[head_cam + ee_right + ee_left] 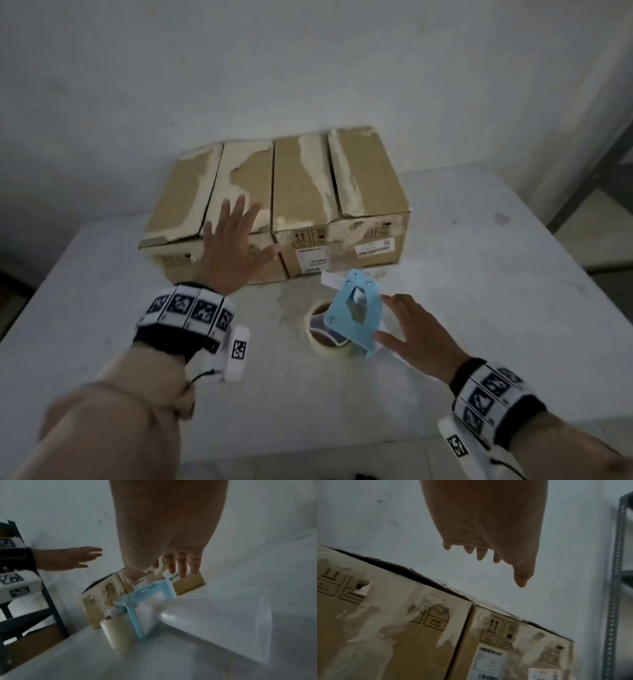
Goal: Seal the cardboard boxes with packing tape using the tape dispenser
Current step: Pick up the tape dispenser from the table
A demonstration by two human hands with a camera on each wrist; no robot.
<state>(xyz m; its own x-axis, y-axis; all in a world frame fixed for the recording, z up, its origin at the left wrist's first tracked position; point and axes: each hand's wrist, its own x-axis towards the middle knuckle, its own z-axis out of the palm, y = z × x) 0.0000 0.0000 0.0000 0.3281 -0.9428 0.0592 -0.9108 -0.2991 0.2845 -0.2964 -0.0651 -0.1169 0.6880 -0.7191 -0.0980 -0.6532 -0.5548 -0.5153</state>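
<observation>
Head view shows your tape dispenser [356,313], pale blue with a clear roll, standing on the table [479,274] just off your right hand's [416,337] fingertips, not yet gripped; those fingers are straight and spread. Beyond your left hand's [236,246] splayed, empty fingers sit the boxes [301,192], brown, scarred with torn pale strips. No fresh tape shows; I judge sealing hasn't begun.

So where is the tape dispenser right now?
In the head view the blue tape dispenser sits on the grey table, just in front of the cardboard boxes, with the right hand beside it.
</observation>
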